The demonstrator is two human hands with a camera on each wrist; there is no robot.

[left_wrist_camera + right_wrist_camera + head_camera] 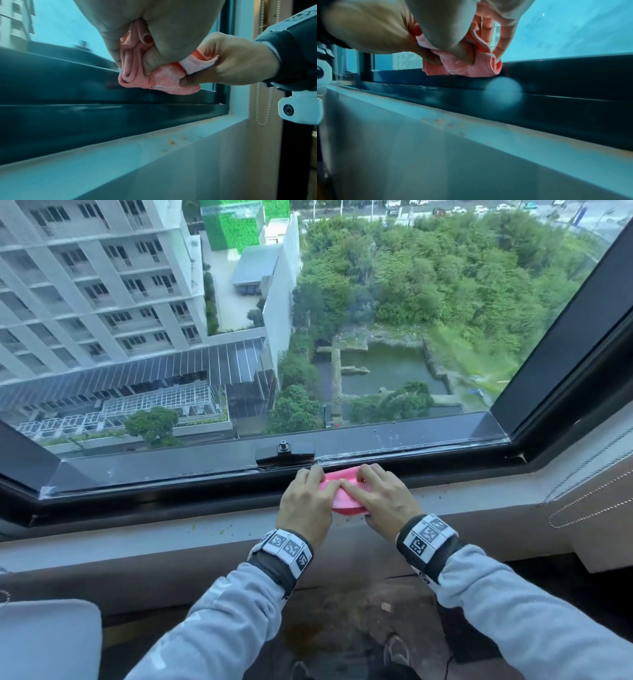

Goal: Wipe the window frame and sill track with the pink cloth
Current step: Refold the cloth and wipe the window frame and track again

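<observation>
A bunched pink cloth point(342, 501) lies on the black bottom rail of the window frame point(171, 474), just right of the latch. Both hands hold it side by side. My left hand point(306, 498) covers its left half, and in the left wrist view its thumb tucks under the cloth folds point(133, 75). My right hand point(380, 498) covers the right half and pinches a cloth edge with its thumb point(185, 81). The right wrist view has the cloth point(467, 69) pressed on the rail's top edge. The track below it point(102, 102) is a dark groove.
A black latch handle point(284, 451) sits on the rail just left of the hands. Whitish tape residue point(411, 451) runs along the rail to the right. The pale sill ledge point(205, 530) carries small yellowish crumbs. A bead chain point(582, 498) hangs at the right jamb.
</observation>
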